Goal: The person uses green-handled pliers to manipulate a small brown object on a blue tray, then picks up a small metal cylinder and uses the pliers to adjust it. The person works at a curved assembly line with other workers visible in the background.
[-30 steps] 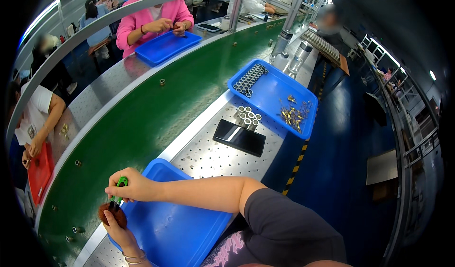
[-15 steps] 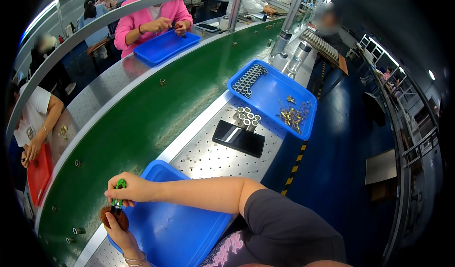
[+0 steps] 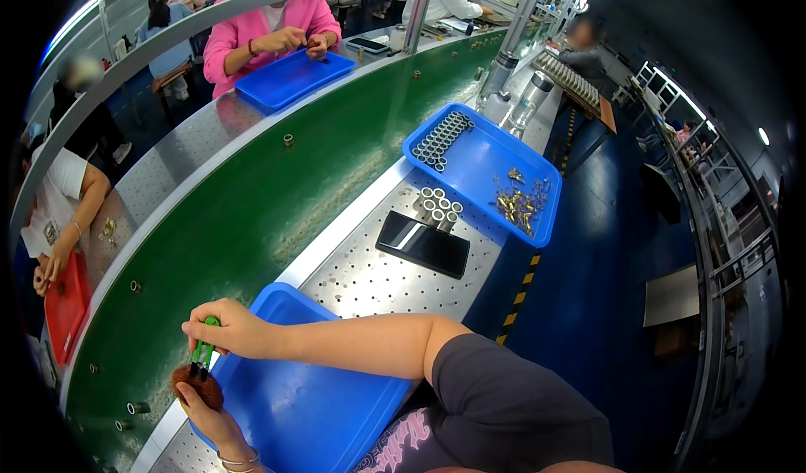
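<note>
My left hand (image 3: 214, 421), a bracelet at its wrist, is closed around a reddish-brown round piece (image 3: 198, 388) with a fibrous look; its exact kind is too small to make out. Above it, my right hand (image 3: 231, 329) grips a pair of green-handled snips (image 3: 204, 347). Their dark tips point down at the top of the brown piece, touching it or very close. Both hands are over the left edge of a blue tray (image 3: 315, 397), next to the green conveyor belt (image 3: 252, 213).
Ahead, a black phone (image 3: 422, 244) lies beside several metal rings (image 3: 438, 208) on the perforated metal bench (image 3: 344, 284). Another blue tray (image 3: 478, 158) holds rows of rings and loose brass-coloured bits (image 3: 520, 204). Metal rings sit on the belt. Co-workers' hands (image 3: 290, 41) work across it.
My right hand has risen slightly with the snips, whose handles now look further apart. My left hand and the brown piece have shifted a little left.
</note>
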`<state>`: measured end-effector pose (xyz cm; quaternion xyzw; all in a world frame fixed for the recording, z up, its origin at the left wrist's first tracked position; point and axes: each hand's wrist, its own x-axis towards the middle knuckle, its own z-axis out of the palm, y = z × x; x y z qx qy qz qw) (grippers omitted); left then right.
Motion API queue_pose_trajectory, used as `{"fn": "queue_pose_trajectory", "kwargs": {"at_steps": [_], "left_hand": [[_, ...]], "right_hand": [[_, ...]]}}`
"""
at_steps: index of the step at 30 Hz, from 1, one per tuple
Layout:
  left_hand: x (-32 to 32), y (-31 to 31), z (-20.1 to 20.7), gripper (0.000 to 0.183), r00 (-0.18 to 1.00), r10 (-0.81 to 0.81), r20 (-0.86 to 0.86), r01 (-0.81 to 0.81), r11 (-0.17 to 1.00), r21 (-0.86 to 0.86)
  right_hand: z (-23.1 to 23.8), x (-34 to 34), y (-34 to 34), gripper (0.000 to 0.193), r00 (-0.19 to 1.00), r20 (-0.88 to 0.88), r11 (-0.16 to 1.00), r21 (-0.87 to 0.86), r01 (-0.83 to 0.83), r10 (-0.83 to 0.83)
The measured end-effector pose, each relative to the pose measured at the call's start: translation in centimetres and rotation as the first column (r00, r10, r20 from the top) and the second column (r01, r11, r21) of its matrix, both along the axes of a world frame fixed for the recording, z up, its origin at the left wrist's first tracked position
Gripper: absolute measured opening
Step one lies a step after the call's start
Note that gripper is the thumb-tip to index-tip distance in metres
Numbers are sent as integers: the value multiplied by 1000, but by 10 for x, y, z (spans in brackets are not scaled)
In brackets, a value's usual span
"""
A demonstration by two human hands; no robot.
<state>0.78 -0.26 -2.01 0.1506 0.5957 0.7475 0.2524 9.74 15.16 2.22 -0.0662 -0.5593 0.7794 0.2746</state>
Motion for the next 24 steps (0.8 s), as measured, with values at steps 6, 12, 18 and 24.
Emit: {"fn": "queue_pose_trajectory", "kwargs": {"at_steps": [6,12,18,24], "left_hand": [[6,0,0,46,1000,-2,2,2,998,61],[7,1,8,41,997,-72,-30,73,997,23],[17,8,16,42,996,40,-77,-38,999,17],[20,10,17,41,994,63,-87,-62,998,5]], "right_hand": [[5,4,1,39,998,43,998,-34,-55,56],[1,1,1,39,998,-8,998,-18,59,-59],[0,1,4,38,996,24,996,-16,89,-89],[-1,0,-1,38,996,-19,997,7,82,-82]]}}
